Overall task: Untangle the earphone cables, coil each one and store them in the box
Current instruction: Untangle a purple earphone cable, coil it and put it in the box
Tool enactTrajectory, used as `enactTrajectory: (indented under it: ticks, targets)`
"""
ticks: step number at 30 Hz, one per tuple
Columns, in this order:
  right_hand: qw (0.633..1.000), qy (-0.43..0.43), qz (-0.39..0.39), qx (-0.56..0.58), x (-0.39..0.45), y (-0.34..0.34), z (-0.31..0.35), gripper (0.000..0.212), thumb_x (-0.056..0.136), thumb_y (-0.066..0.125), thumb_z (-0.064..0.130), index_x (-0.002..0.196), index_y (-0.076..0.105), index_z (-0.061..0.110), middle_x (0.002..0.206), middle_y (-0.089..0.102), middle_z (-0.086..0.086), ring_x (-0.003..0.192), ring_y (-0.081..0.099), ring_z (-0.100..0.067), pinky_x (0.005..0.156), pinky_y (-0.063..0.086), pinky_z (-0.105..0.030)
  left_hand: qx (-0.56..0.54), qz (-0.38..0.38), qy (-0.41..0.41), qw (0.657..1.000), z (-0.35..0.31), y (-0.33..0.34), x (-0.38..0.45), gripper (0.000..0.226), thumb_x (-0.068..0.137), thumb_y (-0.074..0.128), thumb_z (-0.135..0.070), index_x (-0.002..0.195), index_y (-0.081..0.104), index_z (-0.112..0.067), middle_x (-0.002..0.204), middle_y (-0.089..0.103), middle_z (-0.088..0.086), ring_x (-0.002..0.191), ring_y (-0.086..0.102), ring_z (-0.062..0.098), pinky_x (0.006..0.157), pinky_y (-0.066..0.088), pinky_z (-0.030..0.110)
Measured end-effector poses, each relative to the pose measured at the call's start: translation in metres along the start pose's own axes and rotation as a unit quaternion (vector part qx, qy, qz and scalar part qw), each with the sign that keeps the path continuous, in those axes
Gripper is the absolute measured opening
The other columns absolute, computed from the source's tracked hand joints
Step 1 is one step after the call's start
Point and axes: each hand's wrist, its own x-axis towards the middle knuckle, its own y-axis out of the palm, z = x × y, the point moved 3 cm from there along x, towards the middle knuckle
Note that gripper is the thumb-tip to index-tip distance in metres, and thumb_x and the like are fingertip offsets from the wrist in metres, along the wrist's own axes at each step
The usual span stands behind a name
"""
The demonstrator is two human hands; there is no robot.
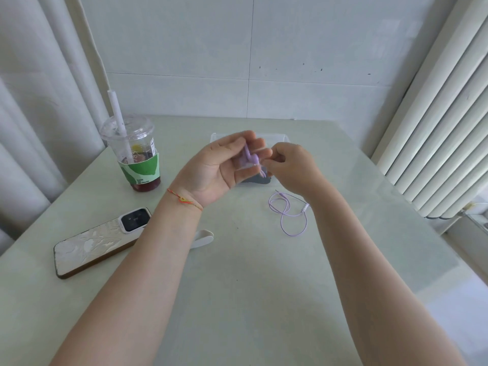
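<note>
My left hand (224,165), palm up with fingers loosely curled, cradles the lilac earbuds of a thin purple earphone cable (287,215). My right hand (290,167) pinches the cable just beside them. The cable's loose end lies looped on the pale green table (250,286). Behind my hands sits the clear plastic box (280,137), holding something dark.
</note>
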Motion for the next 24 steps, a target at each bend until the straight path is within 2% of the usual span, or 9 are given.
enactTrajectory:
  ticks: [3,5,9,13,18,22,24]
  targets:
    - [0.997,-0.02,0.079,-0.002,-0.005,0.011,0.006,0.016,0.089,0.06,0.015,0.075,0.061,0.022,0.076,0.07,0.001,0.06,0.055,-0.002,0.054,0.041,-0.015,-0.008,-0.068,0.028,0.997,-0.002,-0.01,0.003,0.022,0.099,0.043,-0.011,0.099,0.065,-0.013,0.104,0.073,0.003,0.105,0.068,0.023,0.066,0.058,0.022]
    - [0.994,-0.028,0.108,-0.009,-0.007,0.016,0.009,0.011,0.091,0.06,0.018,0.08,0.063,0.019,0.073,0.068,0.003,0.05,0.048,0.004,0.046,0.034,-0.011,-0.016,-0.1,0.035,0.994,-0.002,-0.018,0.005,0.02,0.101,0.042,-0.011,0.102,0.062,-0.013,0.108,0.073,0.002,0.108,0.067,0.022,0.066,0.057,0.021]
    - [0.993,-0.041,0.109,-0.008,-0.009,0.017,0.013,0.01,0.092,0.059,0.019,0.086,0.067,0.016,0.073,0.068,0.004,0.051,0.047,0.001,0.045,0.032,-0.01,0.019,-0.143,0.039,0.989,0.002,-0.027,0.007,0.021,0.102,0.042,-0.011,0.103,0.063,-0.014,0.108,0.073,0.001,0.106,0.068,0.019,0.066,0.056,0.02]
    - [0.988,-0.053,0.139,-0.032,-0.011,0.021,0.018,0.014,0.093,0.058,0.021,0.09,0.071,0.016,0.07,0.067,0.008,0.051,0.046,-0.001,0.054,0.037,-0.02,0.104,-0.159,0.043,0.981,0.007,-0.03,0.009,0.022,0.101,0.045,-0.014,0.101,0.066,-0.019,0.108,0.072,-0.002,0.108,0.067,0.015,0.069,0.048,0.02]
    - [0.988,-0.07,0.123,-0.062,-0.012,0.017,0.023,0.016,0.091,0.059,0.021,0.09,0.074,0.02,0.064,0.063,0.009,0.046,0.046,0.0,0.045,0.032,-0.01,0.151,-0.192,0.045,0.969,0.011,-0.036,0.011,0.02,0.099,0.05,-0.013,0.098,0.069,-0.018,0.106,0.072,0.001,0.107,0.068,0.014,0.085,0.042,0.027]
    - [0.982,-0.084,0.148,-0.082,-0.016,0.017,0.03,0.018,0.093,0.058,0.024,0.093,0.075,0.021,0.061,0.058,0.005,0.059,0.053,-0.012,0.057,0.041,-0.025,0.106,-0.205,0.052,0.972,0.015,-0.035,0.012,0.018,0.099,0.051,-0.011,0.094,0.069,-0.013,0.103,0.072,0.005,0.106,0.069,0.015,0.094,0.047,0.032]
    - [0.976,-0.103,0.164,-0.105,-0.02,0.021,0.033,0.019,0.094,0.056,0.022,0.096,0.075,0.018,0.062,0.056,0.001,0.063,0.053,-0.015,0.062,0.043,-0.03,0.097,-0.2,0.064,0.973,0.016,-0.031,0.012,0.019,0.099,0.051,-0.01,0.096,0.069,-0.013,0.097,0.065,0.012,0.107,0.067,0.014,0.093,0.049,0.029]
